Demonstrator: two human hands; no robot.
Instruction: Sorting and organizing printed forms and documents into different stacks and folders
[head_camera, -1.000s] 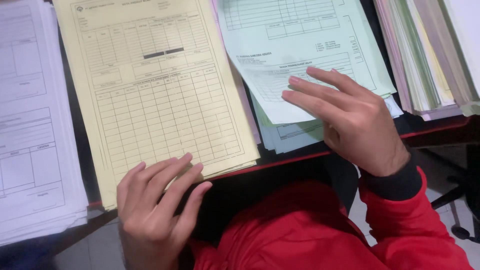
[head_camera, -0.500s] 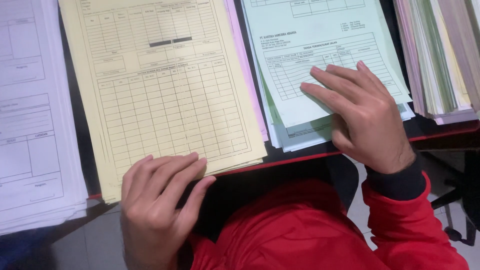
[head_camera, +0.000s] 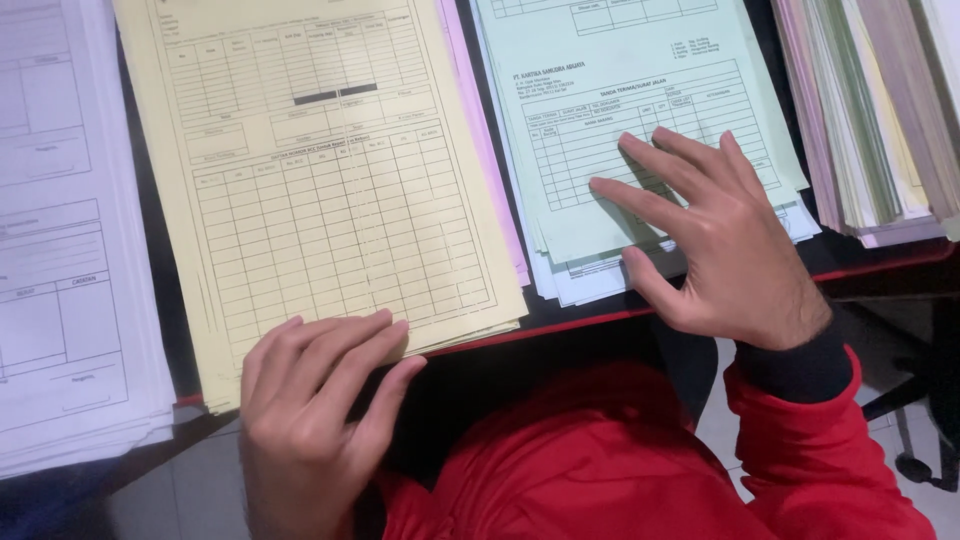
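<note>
Hands rested on two paper stacks at the near edge of a dark bench (head_camera: 600, 318) with a red rim. Left hand (head_camera: 310, 400) lay palm down, fingers loosely together and slightly curled, fingertips (head_camera: 385, 325) touching the bottom edge of the yellow form stack (head_camera: 320, 180); nothing gripped, only pressed from above. Yellow form stack sat slightly tilted, its lower corner hanging past the bench edge, printed with grid tables. Pink sheet (head_camera: 480, 130) peeked out along its right side.

Right hand (head_camera: 720, 240) was spread wide and flat, fingers fanned, pressed on the green form (head_camera: 640, 110), thumb (head_camera: 645, 275) down near the lower edge of that pile. Green form was the top sheet of a small stack of green and white papers (head_camera: 590, 285), just right of the yellow stack, its lower edge near the bench rim. Hand held nothing closed; palm contact only.

White form pile (head_camera: 70, 250) stood thick at the far left, apart from the yellow stack with a dark gap between. Mixed coloured paper bundle (head_camera: 870, 110) was at the upper right, just beside the green form. Red jacket sleeve (head_camera: 820, 440) with dark cuff covered the right wrist; red jacket filled the lower middle. Grey floor (head_camera: 180, 500) showed below the bench.
</note>
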